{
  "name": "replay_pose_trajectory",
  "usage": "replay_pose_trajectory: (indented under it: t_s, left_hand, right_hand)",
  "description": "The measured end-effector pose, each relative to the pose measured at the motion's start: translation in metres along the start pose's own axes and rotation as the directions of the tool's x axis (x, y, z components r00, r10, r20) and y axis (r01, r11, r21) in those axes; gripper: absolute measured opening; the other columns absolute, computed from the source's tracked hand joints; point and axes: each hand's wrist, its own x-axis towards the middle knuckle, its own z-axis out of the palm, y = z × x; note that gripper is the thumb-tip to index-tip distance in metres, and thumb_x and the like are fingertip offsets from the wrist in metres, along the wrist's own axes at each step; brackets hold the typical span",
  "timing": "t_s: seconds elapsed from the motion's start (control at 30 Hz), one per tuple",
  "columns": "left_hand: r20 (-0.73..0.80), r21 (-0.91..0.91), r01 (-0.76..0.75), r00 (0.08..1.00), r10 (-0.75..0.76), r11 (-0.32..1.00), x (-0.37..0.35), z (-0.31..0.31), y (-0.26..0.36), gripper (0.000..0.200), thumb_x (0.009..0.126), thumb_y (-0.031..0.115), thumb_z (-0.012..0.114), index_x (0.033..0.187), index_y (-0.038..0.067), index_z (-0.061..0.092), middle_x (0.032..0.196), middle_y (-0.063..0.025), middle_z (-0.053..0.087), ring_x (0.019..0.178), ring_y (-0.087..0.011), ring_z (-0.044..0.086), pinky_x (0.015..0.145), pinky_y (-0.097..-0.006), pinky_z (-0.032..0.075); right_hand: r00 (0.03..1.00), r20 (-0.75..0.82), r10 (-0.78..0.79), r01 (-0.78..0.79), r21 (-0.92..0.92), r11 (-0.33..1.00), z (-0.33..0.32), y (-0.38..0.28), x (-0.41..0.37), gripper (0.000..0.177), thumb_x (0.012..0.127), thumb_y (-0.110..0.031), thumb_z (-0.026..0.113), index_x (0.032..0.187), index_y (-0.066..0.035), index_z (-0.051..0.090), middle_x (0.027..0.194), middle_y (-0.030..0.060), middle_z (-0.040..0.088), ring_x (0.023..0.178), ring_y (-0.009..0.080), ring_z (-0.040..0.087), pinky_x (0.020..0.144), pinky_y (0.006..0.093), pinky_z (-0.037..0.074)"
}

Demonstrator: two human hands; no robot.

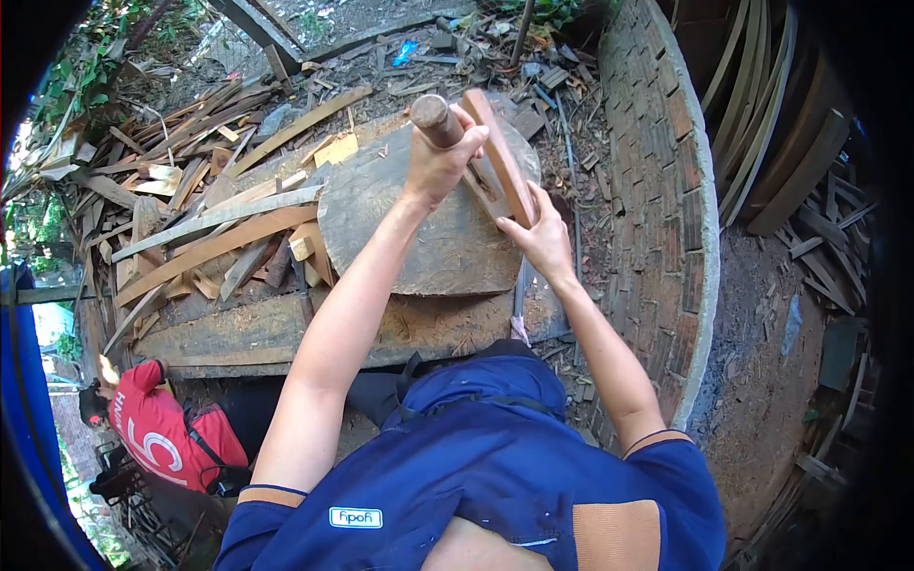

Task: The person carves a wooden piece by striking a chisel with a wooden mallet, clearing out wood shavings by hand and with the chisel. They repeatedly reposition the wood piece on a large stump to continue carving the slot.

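The left hand (443,164) was wrapped round a wooden handle (433,114), its blunt end turned up. The right hand (546,236) pinched a board (509,162) near its lower end — thumb on one side, fingers on the other. The board leaned over the stump (409,233); whether it touched the wood, I couldn't tell. Offcuts (219,251) lay heaped left of the stump, a brick wall (657,219) curved along the right — and a person (162,428) in red was at lower left.
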Motion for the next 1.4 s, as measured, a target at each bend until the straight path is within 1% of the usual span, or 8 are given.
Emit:
replay_pose_trajectory:
  t_s: [0.3, 0.33, 0.53, 0.7, 0.8, 0.97, 1.17, 1.4]
  left_hand:
    - [-0.349, -0.147, -0.117, 0.935, 0.059, 0.982, 0.008, 0.003, -0.007, 0.014, 0.081, 0.002, 0.067, 0.076, 0.008, 0.056, 0.066, -0.0013, 0.06, 0.056, -0.0096, 0.059, 0.053, -0.0251, 0.051]
    - [-0.459, -0.242, -0.031, 0.884, -0.087, 0.97, 0.011, -0.009, -0.005, 0.014, 0.083, 0.0, 0.064, 0.078, 0.008, 0.053, 0.066, -0.0014, 0.056, 0.058, -0.0132, 0.056, 0.078, -0.037, 0.054]
    - [-0.581, -0.623, -0.091, 0.719, -0.381, 0.777, 0.019, -0.085, -0.063, 0.021, 0.093, 0.016, 0.061, 0.08, 0.009, 0.046, 0.063, -0.0015, 0.048, 0.055, -0.0163, 0.049, 0.075, -0.0369, 0.052]
    - [-0.598, -0.797, -0.242, 0.196, -0.777, 0.553, -0.004, -0.084, -0.075, 0.027, 0.096, 0.027, 0.061, 0.083, 0.009, 0.045, 0.063, -0.0027, 0.049, 0.055, -0.015, 0.051, 0.061, -0.032, 0.051]
    - [-0.637, -0.758, -0.274, 0.117, -0.762, 0.592, 0.0, -0.075, -0.056, 0.03, 0.095, 0.029, 0.062, 0.082, 0.009, 0.045, 0.062, -0.0032, 0.051, 0.055, -0.0155, 0.054, 0.057, -0.0283, 0.05]
    - [-0.867, -0.382, -0.306, 0.444, -0.224, 0.872, 0.021, -0.063, -0.014, 0.031, 0.092, 0.029, 0.067, 0.078, 0.011, 0.047, 0.061, -0.0028, 0.052, 0.056, -0.0152, 0.054, 0.061, -0.031, 0.051]
    - [-0.451, -0.199, -0.247, 0.882, 0.135, 0.948, 0.016, -0.022, 0.015, 0.021, 0.09, 0.008, 0.065, 0.078, 0.008, 0.048, 0.061, -0.0032, 0.052, 0.056, -0.0146, 0.052, 0.076, -0.0392, 0.052]
    - [-0.14, -0.058, -0.143, 0.981, 0.134, 0.988, 0.021, -0.005, 0.008, 0.015, 0.088, 0.005, 0.064, 0.078, 0.006, 0.052, 0.061, -0.0033, 0.053, 0.059, -0.0143, 0.055, 0.075, -0.0343, 0.052]
  right_hand:
    - [0.991, -0.032, 0.128, -0.13, -0.044, 0.991, 0.005, -0.009, -0.002, 0.07, 0.073, -0.033, 0.081, 0.132, -0.017, 0.047, 0.105, 0.0193, 0.07, 0.098, 0.0401, 0.067, 0.081, 0.0495, 0.053]
    - [0.99, -0.029, 0.136, -0.138, -0.045, 0.989, 0.005, -0.008, -0.001, 0.069, 0.073, -0.032, 0.081, 0.131, -0.016, 0.047, 0.104, 0.0194, 0.07, 0.097, 0.0399, 0.067, 0.081, 0.0493, 0.053]
    - [0.989, -0.005, 0.151, -0.151, -0.03, 0.988, 0.005, -0.007, -0.001, 0.064, 0.074, -0.033, 0.081, 0.126, -0.015, 0.048, 0.102, 0.0191, 0.07, 0.097, 0.0405, 0.067, 0.081, 0.0499, 0.053]
    - [0.992, -0.032, 0.123, -0.124, -0.031, 0.992, 0.009, -0.007, -0.001, 0.067, 0.074, -0.035, 0.08, 0.128, -0.013, 0.048, 0.104, 0.0196, 0.07, 0.097, 0.0391, 0.067, 0.082, 0.0482, 0.053]
    - [0.99, -0.043, 0.137, -0.139, -0.047, 0.989, 0.008, -0.007, -0.002, 0.07, 0.074, -0.035, 0.081, 0.131, -0.011, 0.048, 0.103, 0.0198, 0.07, 0.097, 0.0376, 0.068, 0.084, 0.0458, 0.053]
    - [0.988, -0.008, 0.152, -0.152, -0.03, 0.988, 0.009, -0.002, -0.001, 0.07, 0.074, -0.035, 0.081, 0.131, -0.012, 0.048, 0.104, 0.0195, 0.07, 0.098, 0.0376, 0.067, 0.084, 0.046, 0.053]
    - [0.99, -0.021, 0.143, -0.143, -0.028, 0.989, 0.009, -0.002, 0.0, 0.069, 0.074, -0.035, 0.081, 0.13, -0.014, 0.048, 0.106, 0.0188, 0.069, 0.098, 0.0363, 0.068, 0.083, 0.0462, 0.053]
    - [0.99, -0.012, 0.142, -0.142, -0.033, 0.989, 0.006, -0.005, -0.002, 0.068, 0.074, -0.033, 0.08, 0.129, -0.013, 0.046, 0.107, 0.019, 0.068, 0.1, 0.0399, 0.066, 0.082, 0.0508, 0.053]
